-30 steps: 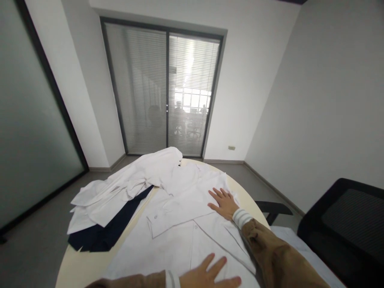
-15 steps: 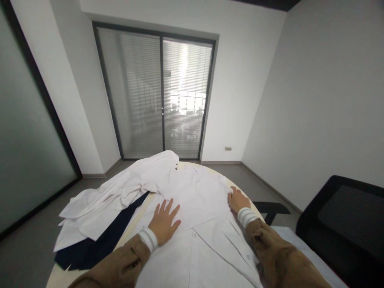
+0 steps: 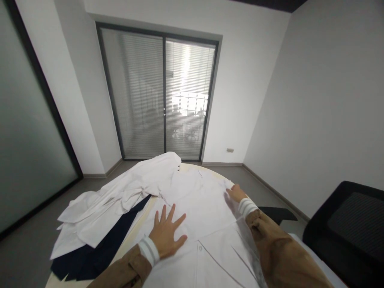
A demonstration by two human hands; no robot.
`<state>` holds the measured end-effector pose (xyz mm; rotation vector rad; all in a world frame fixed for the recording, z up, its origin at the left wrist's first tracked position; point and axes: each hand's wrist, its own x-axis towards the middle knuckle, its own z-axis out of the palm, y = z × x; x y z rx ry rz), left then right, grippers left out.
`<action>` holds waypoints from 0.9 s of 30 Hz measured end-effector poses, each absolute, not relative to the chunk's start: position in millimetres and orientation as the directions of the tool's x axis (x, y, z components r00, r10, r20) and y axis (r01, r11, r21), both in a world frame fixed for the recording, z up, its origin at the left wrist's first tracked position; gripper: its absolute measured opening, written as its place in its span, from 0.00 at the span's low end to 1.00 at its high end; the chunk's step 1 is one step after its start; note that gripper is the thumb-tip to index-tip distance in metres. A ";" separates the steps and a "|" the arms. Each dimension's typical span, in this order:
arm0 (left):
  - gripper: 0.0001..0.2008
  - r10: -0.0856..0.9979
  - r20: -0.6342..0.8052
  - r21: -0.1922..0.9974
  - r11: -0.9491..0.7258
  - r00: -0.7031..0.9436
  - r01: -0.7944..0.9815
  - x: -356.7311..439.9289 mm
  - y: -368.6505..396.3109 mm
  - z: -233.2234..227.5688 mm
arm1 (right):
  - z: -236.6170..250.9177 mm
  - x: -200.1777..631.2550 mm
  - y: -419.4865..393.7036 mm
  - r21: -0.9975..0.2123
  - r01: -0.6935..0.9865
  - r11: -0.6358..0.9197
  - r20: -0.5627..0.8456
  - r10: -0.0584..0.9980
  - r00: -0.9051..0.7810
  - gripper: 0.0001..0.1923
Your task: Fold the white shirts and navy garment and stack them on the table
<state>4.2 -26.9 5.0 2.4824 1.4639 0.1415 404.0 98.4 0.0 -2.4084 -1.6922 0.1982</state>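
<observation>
The white shirt [image 3: 198,224] runs off the bottom edge of the frame, its lower part unseen. At lower left, a dark garment [image 3: 99,248] lies mostly hidden under crumpled white clothes [image 3: 120,196]. The black chair [image 3: 348,232] is cut off at lower right.

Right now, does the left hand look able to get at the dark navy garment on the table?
Probably yes. The left hand lies flat on the white shirt, and the navy garment lies just to its left, partly under a heap of white garments, with its near edge uncovered.

Brown jacket sleeves with white, grey-striped ribbed cuffs on both arms
</observation>
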 end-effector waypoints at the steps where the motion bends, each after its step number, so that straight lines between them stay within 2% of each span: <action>1: 0.37 0.870 -0.051 0.268 -0.461 0.490 0.846 4.0 -26.9 4.4 | -0.5 400.7 100.2 -0.242 0.908 -0.343 0.009 0.935 0.356 0.24; 5: 0.39 0.876 -0.048 0.273 -0.451 0.481 0.850 4.1 -25.2 0.4 | -1.6 391.6 101.6 -0.254 0.893 -0.371 0.040 0.919 0.393 0.23; 10: 0.41 0.897 -0.041 0.287 -0.411 0.440 0.865 6.0 -23.6 1.2 | 5.0 355.9 101.3 -0.184 0.895 -0.407 0.147 0.889 0.435 0.27; 11: 0.40 0.900 -0.042 0.287 -0.404 0.433 0.869 6.4 -23.8 2.0 | 7.3 340.9 101.5 -0.168 0.907 -0.386 0.168 0.895 0.412 0.27; 13: 0.39 0.907 -0.030 0.278 -0.397 0.421 0.875 7.1 -24.5 2.8 | 11.2 304.5 101.2 -0.100 0.964 -0.247 0.135 0.956 0.259 0.27; 15: 0.38 0.911 -0.005 0.264 -0.396 0.412 0.879 7.3 -25.0 1.8 | 11.7 265.9 99.3 -0.121 0.990 -0.074 0.093 0.992 0.086 0.29; 17: 0.37 0.912 0.017 0.255 -0.400 0.410 0.880 7.3 -25.0 -0.9 | 7.4 233.1 96.0 -0.168 0.985 0.036 0.073 0.997 -0.024 0.33; 21: 0.36 0.916 0.036 0.241 -0.397 0.401 0.886 7.5 -24.9 -7.9 | -9.1 201.7 89.5 -0.229 0.961 0.156 0.031 0.988 -0.153 0.37; 27: 0.36 0.916 0.063 0.227 -0.399 0.396 0.888 8.1 -24.8 -14.8 | -10.2 209.0 89.0 -0.249 0.947 0.202 -0.024 0.976 -0.214 0.39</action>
